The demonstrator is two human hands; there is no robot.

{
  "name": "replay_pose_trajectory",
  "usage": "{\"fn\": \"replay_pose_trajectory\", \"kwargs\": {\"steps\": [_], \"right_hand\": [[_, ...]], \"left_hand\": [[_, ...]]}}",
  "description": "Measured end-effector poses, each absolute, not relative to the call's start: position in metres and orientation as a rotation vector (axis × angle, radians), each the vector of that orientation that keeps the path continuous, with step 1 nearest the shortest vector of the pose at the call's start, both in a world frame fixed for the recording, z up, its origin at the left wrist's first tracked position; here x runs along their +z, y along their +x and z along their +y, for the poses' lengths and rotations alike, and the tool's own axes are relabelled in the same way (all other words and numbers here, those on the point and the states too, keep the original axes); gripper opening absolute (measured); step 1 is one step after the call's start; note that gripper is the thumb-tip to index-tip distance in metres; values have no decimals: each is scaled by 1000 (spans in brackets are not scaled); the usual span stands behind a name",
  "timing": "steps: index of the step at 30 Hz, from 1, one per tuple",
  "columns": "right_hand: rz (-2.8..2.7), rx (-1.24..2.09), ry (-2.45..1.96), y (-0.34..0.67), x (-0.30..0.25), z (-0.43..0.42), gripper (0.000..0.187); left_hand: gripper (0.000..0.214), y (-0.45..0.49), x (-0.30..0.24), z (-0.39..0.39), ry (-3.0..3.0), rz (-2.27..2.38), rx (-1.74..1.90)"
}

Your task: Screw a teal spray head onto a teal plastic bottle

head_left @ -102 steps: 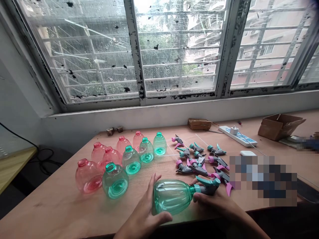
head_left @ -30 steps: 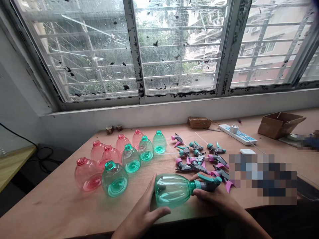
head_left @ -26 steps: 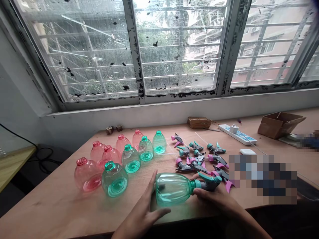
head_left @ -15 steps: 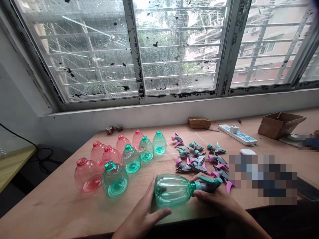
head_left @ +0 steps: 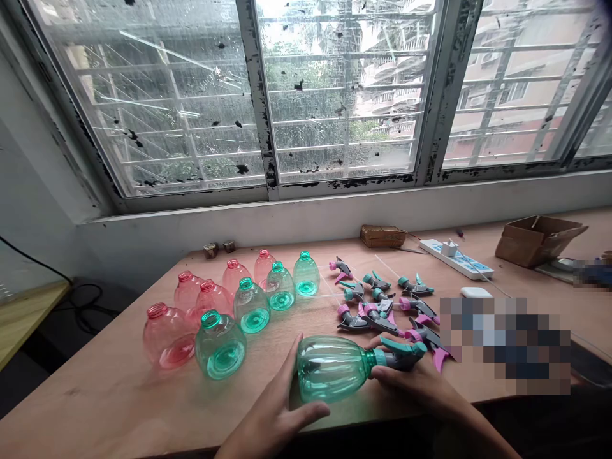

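Note:
A green see-through bottle point(head_left: 332, 368) lies on its side near the wooden table's front edge. My left hand point(head_left: 282, 408) cups its base, fingers curled round it. A grey and teal spray head point(head_left: 399, 354) sits on the bottle's neck, and my right hand point(head_left: 411, 382) grips it there. Several loose spray heads point(head_left: 382, 306), teal and pink, lie just behind. To the left stand several open pink bottles point(head_left: 167, 335) and green bottles point(head_left: 220, 346).
A white power strip point(head_left: 456, 258), a brown cardboard box point(head_left: 538, 239) and a small woven box point(head_left: 382, 236) sit along the back of the table point(head_left: 119, 395) under the window. A blurred patch covers the table's right part.
The bottle has rocked slightly in my hands and the spray head has shifted a little on the neck. Both hands keep the same hold.

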State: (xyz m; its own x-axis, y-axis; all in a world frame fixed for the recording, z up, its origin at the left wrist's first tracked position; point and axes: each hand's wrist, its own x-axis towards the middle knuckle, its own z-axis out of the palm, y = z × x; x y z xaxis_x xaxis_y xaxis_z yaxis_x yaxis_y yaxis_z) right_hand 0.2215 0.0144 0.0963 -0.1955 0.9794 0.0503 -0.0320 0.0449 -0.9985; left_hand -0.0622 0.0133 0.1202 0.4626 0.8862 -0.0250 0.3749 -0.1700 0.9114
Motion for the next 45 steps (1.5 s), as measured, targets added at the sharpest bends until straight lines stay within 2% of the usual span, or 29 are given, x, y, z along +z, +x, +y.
{"fn": "replay_pose_trajectory", "kwargs": {"steps": [6, 11, 17, 20, 25, 36, 41, 45], "right_hand": [[-1330, 1337, -1058, 223, 91, 15, 46], [-1431, 1267, -1070, 225, 96, 16, 40], [-1397, 1297, -1056, 223, 99, 15, 39], [-1335, 1334, -1069, 223, 95, 14, 43], [-1326, 1298, -1074, 222, 95, 13, 45], [-1289, 1348, -1055, 222, 87, 15, 52], [-1303, 1309, -1074, 222, 87, 14, 51], [-1288, 1320, -1064, 223, 87, 15, 52]], "left_hand": [[106, -58, 118, 14, 1763, 1027, 742], [127, -60, 115, 16, 1680, 1036, 711], [110, -60, 115, 17, 1697, 1048, 724], [111, -58, 116, 15, 1689, 1041, 767], [123, -57, 120, 15, 1660, 1016, 715], [109, -57, 117, 14, 1769, 1048, 744], [124, -58, 120, 12, 1757, 1039, 721], [106, -60, 122, 12, 1755, 1075, 694]]}}
